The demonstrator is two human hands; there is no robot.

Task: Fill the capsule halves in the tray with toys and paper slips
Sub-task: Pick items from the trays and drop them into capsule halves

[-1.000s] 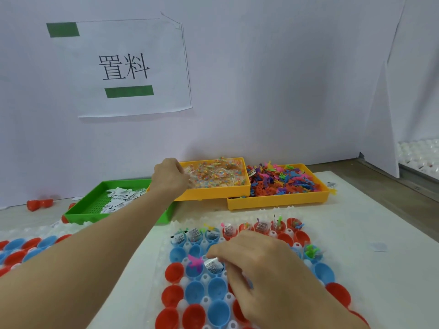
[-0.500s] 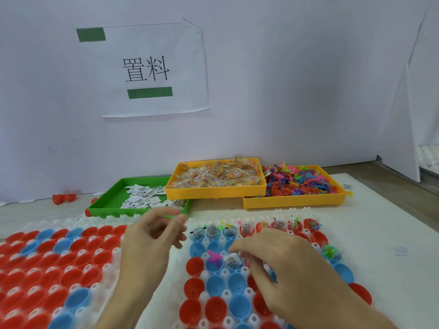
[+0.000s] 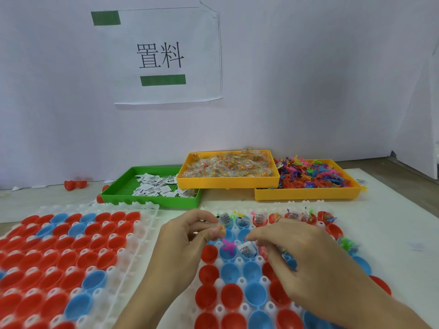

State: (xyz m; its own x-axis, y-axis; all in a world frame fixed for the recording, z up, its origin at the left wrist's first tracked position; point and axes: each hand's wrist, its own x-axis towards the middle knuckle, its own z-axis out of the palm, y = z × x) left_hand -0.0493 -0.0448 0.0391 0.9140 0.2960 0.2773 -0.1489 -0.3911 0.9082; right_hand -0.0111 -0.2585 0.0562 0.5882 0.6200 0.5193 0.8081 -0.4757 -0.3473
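Fingers of my left hand [image 3: 190, 236] pinch a small clear packet [image 3: 219, 227] of coloured bits above the capsule tray [image 3: 237, 281]; my right hand [image 3: 306, 255] hovers loosely curled over the half-filled cups, gripping nothing I can see.
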